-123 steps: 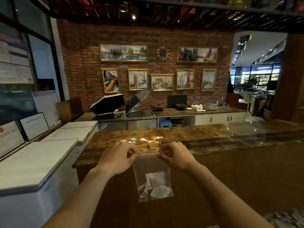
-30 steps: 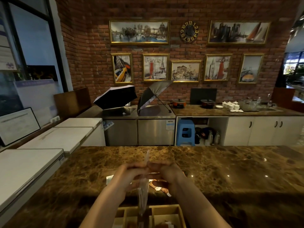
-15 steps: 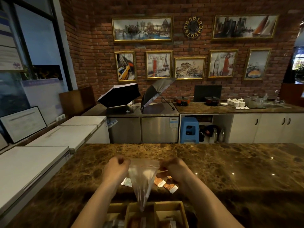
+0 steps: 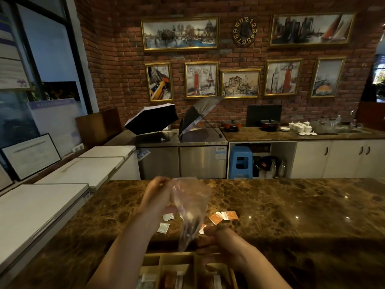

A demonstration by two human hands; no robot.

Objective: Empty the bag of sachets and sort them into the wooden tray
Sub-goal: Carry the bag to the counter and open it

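Note:
My left hand pinches the top edge of a clear plastic bag, which hangs upside down and tapers to a point over the wooden tray. My right hand sits lower, fingers spread next to the bag's lower tip, above the tray's right side; whether it touches the bag I cannot tell. The tray's compartments hold white and orange sachets. On the marble counter beyond lie loose sachets: two silver-white ones and orange ones.
The brown marble counter stretches right and ahead. White chest freezers stand to the left. Beyond the counter are steel cabinets with two open umbrellas, a blue stool and a back counter with crockery.
The right hand has let go of the bag's top edge and dropped toward its lower tip. The left hand has lifted the bag higher. The view tilted slightly down.

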